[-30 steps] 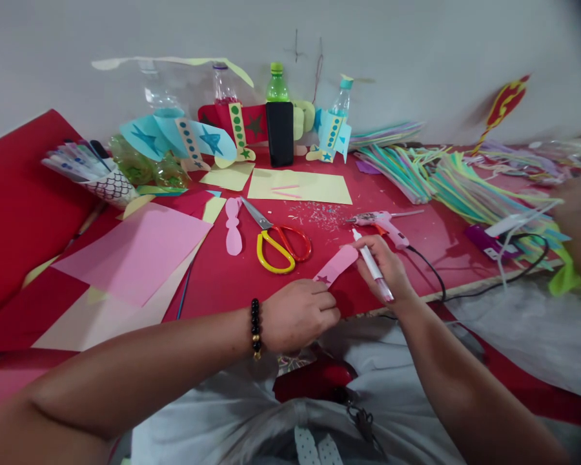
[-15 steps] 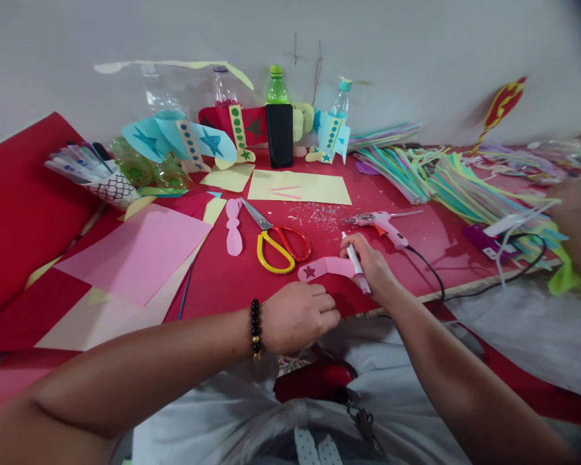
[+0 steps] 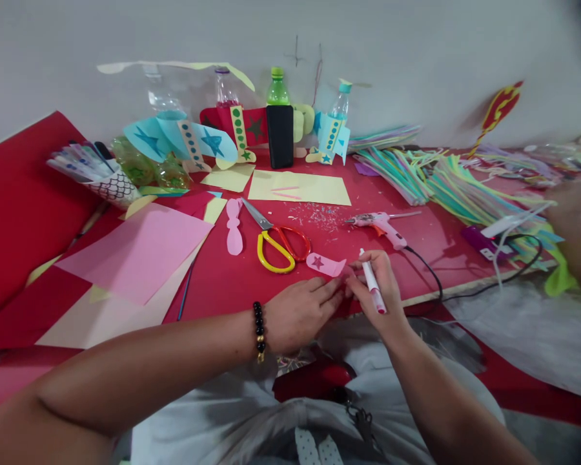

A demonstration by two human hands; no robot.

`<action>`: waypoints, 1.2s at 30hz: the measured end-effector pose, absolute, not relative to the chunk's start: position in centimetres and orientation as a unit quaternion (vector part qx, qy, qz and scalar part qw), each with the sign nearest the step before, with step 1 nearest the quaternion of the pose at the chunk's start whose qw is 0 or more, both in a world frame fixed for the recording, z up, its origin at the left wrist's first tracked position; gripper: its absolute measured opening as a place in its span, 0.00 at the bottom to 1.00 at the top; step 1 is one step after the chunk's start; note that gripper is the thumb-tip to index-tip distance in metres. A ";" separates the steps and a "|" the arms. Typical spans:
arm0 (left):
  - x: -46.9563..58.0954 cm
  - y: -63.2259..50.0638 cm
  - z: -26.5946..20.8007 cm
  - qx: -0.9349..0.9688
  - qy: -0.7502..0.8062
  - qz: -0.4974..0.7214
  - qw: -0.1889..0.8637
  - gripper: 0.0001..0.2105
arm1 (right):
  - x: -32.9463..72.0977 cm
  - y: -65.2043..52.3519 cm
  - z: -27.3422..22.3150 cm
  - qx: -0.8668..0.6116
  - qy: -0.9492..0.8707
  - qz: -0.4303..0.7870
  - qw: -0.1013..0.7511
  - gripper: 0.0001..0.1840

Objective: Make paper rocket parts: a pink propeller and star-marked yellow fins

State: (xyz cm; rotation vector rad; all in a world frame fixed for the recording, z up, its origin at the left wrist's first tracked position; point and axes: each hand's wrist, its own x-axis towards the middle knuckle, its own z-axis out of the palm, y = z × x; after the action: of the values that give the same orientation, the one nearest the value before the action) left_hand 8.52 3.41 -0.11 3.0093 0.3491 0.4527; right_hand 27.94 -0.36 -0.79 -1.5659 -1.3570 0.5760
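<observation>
The right hand (image 3: 376,284) is gripping a white pen (image 3: 372,284), its fingertips meeting the starless end of a pink paper strip (image 3: 330,265). The left hand (image 3: 304,311) is reaching its extended fingers to that end; whether it is pinching the paper, I cannot tell. Half a second on, the left hand is no longer lying apart from the strip but joining the right, so both hands are probably working the paper while the pen is merely being kept ready. From the right hand, the strip is lying toward 10 o'clock, a glue gun (image 3: 386,228) at 12. From the left, scissors (image 3: 270,228) are resting on the table (image 3: 217,290) at 11.
</observation>
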 end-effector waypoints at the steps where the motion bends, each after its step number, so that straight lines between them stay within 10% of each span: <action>1: 8.5 3.4 -0.2 0.981 0.122 0.148 0.033 0.22 | 27.8 -0.4 -0.9 -0.640 -0.551 0.244 0.477 0.16; 36: 8.3 4.0 -0.9 0.979 0.177 0.086 0.059 0.26 | 28.7 -2.2 0.1 -0.668 -0.668 0.140 0.297 0.09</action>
State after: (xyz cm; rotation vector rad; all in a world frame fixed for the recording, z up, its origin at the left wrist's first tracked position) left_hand 8.32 3.96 -0.91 2.9646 0.5362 0.2595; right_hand 28.74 -2.25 0.06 -1.7747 -1.7756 0.3733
